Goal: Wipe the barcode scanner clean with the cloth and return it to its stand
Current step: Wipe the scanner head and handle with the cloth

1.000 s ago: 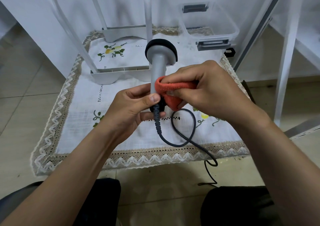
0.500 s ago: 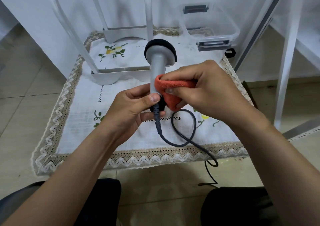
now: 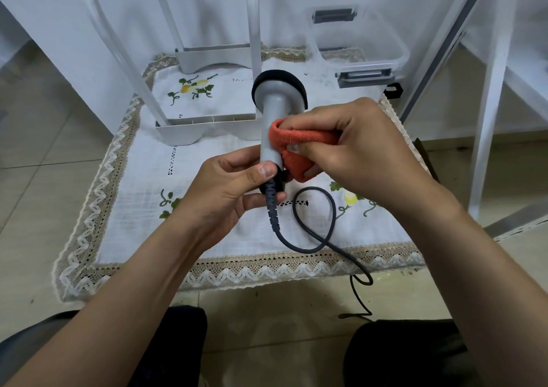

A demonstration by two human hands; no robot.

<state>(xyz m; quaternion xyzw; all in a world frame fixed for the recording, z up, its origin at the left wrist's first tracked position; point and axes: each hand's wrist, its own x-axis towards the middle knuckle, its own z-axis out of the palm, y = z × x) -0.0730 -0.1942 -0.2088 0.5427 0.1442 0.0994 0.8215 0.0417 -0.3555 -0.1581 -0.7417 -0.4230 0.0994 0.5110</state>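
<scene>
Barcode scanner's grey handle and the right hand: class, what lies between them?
The head view shows the folded orange cloth there: the right hand pinches it and presses it against the side of the barcode scanner handle.

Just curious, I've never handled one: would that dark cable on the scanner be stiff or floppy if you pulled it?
Probably floppy: the cable lies in a loose loop on the tablecloth and curls past its edge. Likely stiffer beside the scanner, where a ribbed sleeve runs nearly straight. It looks thin, so probably light.
</scene>
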